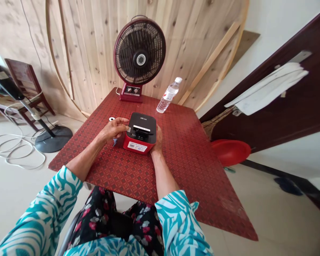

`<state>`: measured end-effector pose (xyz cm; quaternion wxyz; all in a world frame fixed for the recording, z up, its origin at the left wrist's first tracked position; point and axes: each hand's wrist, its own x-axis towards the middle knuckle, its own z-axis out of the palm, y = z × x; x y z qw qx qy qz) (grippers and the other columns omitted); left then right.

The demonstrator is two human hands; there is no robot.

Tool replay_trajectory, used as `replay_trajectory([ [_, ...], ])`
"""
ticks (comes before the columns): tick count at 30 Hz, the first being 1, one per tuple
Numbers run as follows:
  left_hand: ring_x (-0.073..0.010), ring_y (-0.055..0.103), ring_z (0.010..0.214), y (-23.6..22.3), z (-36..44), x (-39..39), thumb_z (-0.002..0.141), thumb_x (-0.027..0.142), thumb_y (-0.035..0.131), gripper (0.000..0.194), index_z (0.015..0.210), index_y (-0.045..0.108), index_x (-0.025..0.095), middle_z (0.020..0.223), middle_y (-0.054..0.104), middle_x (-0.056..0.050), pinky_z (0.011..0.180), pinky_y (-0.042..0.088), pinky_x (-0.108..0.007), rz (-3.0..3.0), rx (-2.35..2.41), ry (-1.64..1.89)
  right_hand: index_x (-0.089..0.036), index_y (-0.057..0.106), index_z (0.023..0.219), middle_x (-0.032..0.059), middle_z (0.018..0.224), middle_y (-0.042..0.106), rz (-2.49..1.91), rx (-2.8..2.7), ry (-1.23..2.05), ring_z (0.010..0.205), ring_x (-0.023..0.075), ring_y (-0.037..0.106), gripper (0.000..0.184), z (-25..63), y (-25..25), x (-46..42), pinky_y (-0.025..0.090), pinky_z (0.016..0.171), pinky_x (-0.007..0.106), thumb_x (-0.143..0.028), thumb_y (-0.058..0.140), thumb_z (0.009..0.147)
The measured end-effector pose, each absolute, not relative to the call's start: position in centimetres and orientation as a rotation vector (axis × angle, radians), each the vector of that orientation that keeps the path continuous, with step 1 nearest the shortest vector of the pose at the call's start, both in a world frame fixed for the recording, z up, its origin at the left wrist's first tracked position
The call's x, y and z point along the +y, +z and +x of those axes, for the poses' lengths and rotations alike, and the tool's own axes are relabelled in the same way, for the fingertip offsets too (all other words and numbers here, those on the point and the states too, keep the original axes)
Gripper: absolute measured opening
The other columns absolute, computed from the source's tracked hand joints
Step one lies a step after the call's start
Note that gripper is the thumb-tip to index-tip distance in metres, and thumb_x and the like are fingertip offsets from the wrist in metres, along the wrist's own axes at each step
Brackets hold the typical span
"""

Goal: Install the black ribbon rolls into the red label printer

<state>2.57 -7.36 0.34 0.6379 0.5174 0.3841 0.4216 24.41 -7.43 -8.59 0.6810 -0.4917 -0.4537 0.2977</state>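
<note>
A small red and black label printer [140, 133] sits on the red patterned table [181, 160]. My right hand [158, 140] rests against the printer's right side, fingers wrapped round it. My left hand [114, 128] is at the printer's left top edge, fingers pinched on a small white strip [127, 128] by the slot. A bit of blue shows under the left hand.
A red table fan [138, 58] stands at the table's far edge, with a leaning plastic water bottle [168, 95] to its right. A small white roll [111, 119] lies left of the printer. A standing fan base [53, 138] and cables are on the floor at left, a red basin [230, 151] at right.
</note>
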Motion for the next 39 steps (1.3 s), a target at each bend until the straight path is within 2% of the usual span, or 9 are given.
replay_trajectory([
  [5,-0.0031,0.03,0.029,0.8,2.2,-7.3,0.074,0.016,0.078,0.039,0.105,0.054,0.017,0.046,0.047,0.013,0.033,0.012,-0.018,1.127,0.917,0.872,-0.02,0.069,0.114,0.0053,0.113,0.073,-1.13,-1.002,0.64,0.111,0.0201,0.06,0.046,24.2,-8.2,-7.6,0.047,0.102,0.04,-0.052,0.04,0.095],
  [15,0.0009,0.027,0.031,0.6,2.1,-6.5,0.065,0.015,0.079,0.037,0.092,0.054,0.017,0.057,0.053,0.009,0.031,0.008,-0.013,0.981,0.828,0.706,-0.021,0.068,0.115,0.005,0.117,0.071,-1.119,-0.966,0.63,0.113,0.0204,0.06,0.047,23.9,-8.3,-7.8,0.044,0.106,0.042,-0.054,0.042,0.093],
  [18,0.0007,0.026,0.031,0.6,2.3,-6.6,0.065,0.013,0.075,0.034,0.089,0.052,0.018,0.056,0.051,0.009,0.031,0.009,-0.012,0.984,0.833,0.723,-0.022,0.068,0.116,0.0048,0.118,0.071,-1.121,-0.964,0.637,0.113,0.0203,0.06,0.049,23.9,-8.3,-7.8,0.045,0.106,0.042,-0.055,0.04,0.093],
  [22,-0.0008,0.024,0.029,0.6,2.7,-7.0,0.067,0.01,0.07,0.032,0.089,0.049,0.02,0.049,0.043,0.012,0.03,0.009,-0.011,0.939,0.892,0.772,-0.02,0.068,0.115,0.0094,0.123,0.069,-1.179,-1.049,0.612,0.118,0.0215,0.057,0.049,24.0,-7.7,-8.4,0.043,0.107,0.041,-0.053,0.039,0.094],
  [26,-0.0011,0.026,0.029,0.7,2.9,-7.4,0.067,0.009,0.069,0.031,0.087,0.048,0.02,0.049,0.044,0.012,0.031,0.01,-0.012,0.94,0.909,0.806,-0.02,0.066,0.117,0.0106,0.13,0.066,-1.2,-1.076,0.592,0.124,0.0223,0.054,0.049,24.1,-7.5,-8.4,0.039,0.111,0.042,-0.052,0.038,0.094],
  [31,-0.0026,0.027,0.029,0.8,3.0,-7.6,0.07,0.008,0.067,0.033,0.094,0.048,0.02,0.048,0.046,0.012,0.031,0.01,-0.014,0.972,0.965,0.827,-0.02,0.066,0.116,0.0094,0.127,0.066,-1.192,-1.006,0.59,0.123,0.0221,0.054,0.051,23.8,-7.7,-8.0,0.039,0.111,0.042,-0.057,0.04,0.092],
  [36,-0.0036,0.03,0.03,1.2,2.4,-7.0,0.07,0.014,0.074,0.028,0.089,0.055,0.018,0.045,0.046,0.011,0.034,0.017,-0.016,1.175,1.018,0.834,-0.021,0.066,0.113,0.0094,0.127,0.067,-1.186,-0.985,0.593,0.124,0.0228,0.054,0.05,23.7,-7.7,-8.0,0.039,0.111,0.044,-0.057,0.039,0.091],
  [39,-0.0052,0.042,0.039,2.1,2.1,-6.1,0.073,0.017,0.073,0.014,0.083,0.064,0.016,0.053,0.057,0.006,0.041,0.03,-0.017,1.444,1.058,0.927,-0.021,0.066,0.113,0.0098,0.127,0.067,-1.178,-0.975,0.609,0.123,0.0225,0.055,0.05,23.7,-7.8,-8.0,0.04,0.111,0.045,-0.057,0.039,0.091],
])
